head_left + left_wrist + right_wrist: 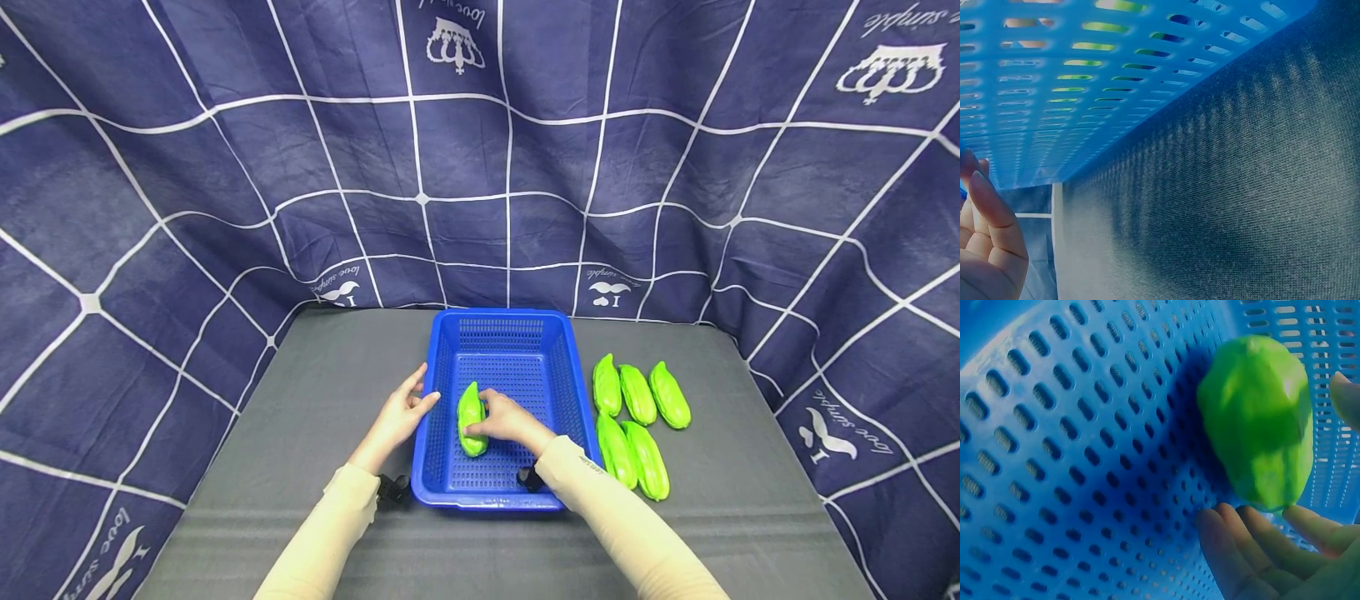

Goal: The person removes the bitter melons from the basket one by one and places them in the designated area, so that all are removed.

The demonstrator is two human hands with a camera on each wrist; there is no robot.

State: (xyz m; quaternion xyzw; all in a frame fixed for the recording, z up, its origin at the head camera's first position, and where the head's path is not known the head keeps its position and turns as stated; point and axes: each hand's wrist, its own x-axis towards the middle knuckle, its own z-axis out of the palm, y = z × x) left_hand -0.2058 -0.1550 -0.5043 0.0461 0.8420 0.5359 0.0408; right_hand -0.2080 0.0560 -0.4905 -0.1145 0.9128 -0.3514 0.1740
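In the head view, a bright green, elongated, ridged vegetable [469, 427] lies inside a blue perforated plastic basket [495, 502]. My right hand [504, 417] reaches over the basket's right side to the vegetable. From the right wrist, its fingers are by the near end of the vegetable [1260, 425], while the thumb stands apart on the right. My left hand [400, 412] is at the basket's left rim, thumb over the edge and fingers extended. The left wrist view shows only part of this hand [988, 244] beside the basket's perforated wall [1041, 112].
Several more green vegetables [637, 396] lie in two rows on the grey tabletop, right of the basket. A dark blue checked curtain [465, 150] hangs behind and along both sides of the table [337, 358].
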